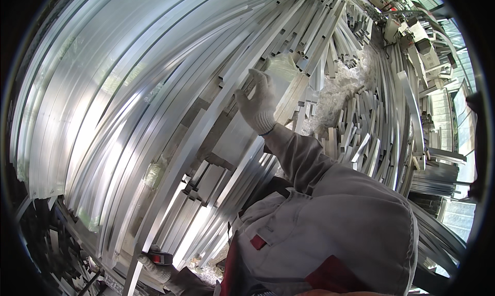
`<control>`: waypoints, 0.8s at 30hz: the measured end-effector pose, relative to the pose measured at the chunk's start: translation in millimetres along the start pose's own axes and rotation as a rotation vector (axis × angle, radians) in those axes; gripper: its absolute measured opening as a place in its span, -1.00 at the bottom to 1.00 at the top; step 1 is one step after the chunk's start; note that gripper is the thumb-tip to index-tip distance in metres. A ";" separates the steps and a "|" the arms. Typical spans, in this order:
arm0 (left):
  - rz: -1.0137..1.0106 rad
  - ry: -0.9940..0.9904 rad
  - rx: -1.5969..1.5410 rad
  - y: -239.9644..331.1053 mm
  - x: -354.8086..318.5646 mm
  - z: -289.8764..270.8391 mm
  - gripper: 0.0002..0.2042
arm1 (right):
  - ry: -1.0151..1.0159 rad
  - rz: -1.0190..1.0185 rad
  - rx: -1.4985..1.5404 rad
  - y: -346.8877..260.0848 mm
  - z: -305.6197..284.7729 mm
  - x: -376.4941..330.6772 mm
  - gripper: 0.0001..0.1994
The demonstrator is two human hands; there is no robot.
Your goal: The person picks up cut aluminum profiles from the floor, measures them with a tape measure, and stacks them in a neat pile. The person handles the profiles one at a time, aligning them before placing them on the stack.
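Note:
My left hand (154, 270), in a whitish glove, is at the lower left. It is closed around a red and black tape measure (161, 258), against the near end of a long silvery metal bar (192, 141). No drawn-out blade can be made out. Further up, my right hand (258, 101), also gloved, reaches over the stacked metal. Its thumb and fingers are spread apart beside the same bar, and nothing shows between them. Whether the fingertips touch the bar, I cannot tell. Below that hand lies a flat pale metal piece (234, 141).
Wide shiny metal strips (87, 105) fill the left side. Several long profiles (314, 27) lie stacked at the far end, with crumpled clear plastic wrap (337, 97) among them. More short bars (361, 125) are to the right. Boxes and equipment (420, 48) stand at the upper right.

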State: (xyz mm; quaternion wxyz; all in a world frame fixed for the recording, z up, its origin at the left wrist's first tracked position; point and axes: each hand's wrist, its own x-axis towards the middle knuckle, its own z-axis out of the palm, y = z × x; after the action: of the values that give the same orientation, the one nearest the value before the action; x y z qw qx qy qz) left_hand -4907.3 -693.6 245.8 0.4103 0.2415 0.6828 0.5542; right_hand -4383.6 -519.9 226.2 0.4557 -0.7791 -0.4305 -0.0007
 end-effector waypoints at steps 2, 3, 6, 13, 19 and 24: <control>-0.045 0.011 -0.027 3.4 2.2 -1.6 -0.38 | -0.063 0.573 0.259 44.5 2.7 30.4 -0.36; -0.074 -0.003 -0.036 2.1 1.4 0.7 -0.40 | -0.099 0.915 0.566 61.4 6.4 41.5 -0.38; -0.117 0.042 0.006 -7.8 0.7 8.2 -0.37 | -0.431 0.909 1.244 83.4 24.3 51.6 -0.51; -0.187 0.148 -0.287 -36.8 29.4 -57.8 -0.50 | -0.505 0.979 1.074 22.0 65.6 10.0 -0.61; -0.267 0.226 -0.323 -50.6 47.9 -115.8 -0.57 | -0.737 0.879 1.009 -26.5 75.7 1.5 -0.60; -0.196 0.141 -0.451 -51.7 67.8 -69.4 -0.60 | -0.775 0.865 1.073 -32.0 108.2 29.3 -0.75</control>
State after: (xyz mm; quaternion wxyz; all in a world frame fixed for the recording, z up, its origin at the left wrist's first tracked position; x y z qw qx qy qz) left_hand -4995.3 -693.1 180.0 0.4571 0.0372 0.5889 0.6655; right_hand -4429.0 -416.5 197.2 0.5467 -0.4959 -0.1587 0.6557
